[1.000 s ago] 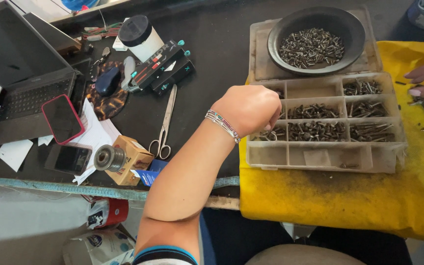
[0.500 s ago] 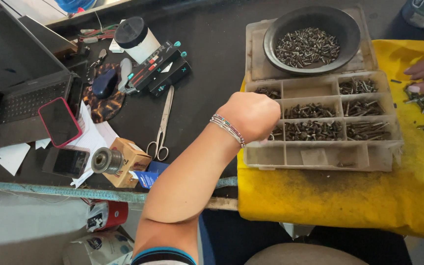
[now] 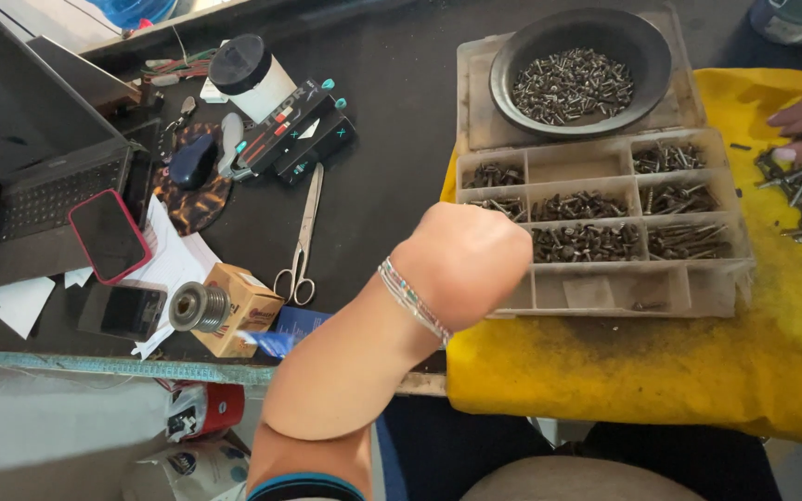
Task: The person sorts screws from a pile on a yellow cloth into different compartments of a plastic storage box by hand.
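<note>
Left hand [image 3: 464, 262] above tray [image 3: 605, 293] (fingers hidden, perhaps curled)

- Single view: head-worn camera, looking steeply down and forward over the counter [image 3: 392, 139].
- Close range: the wearer's left hand [image 3: 461, 264] and forearm fill centre frame, rising from the bottom edge.
- Frame runs from the laptop [image 3: 30, 167] at far left to the yellow cloth [image 3: 698, 371] at right.
- No second view, so no shared part.
</note>
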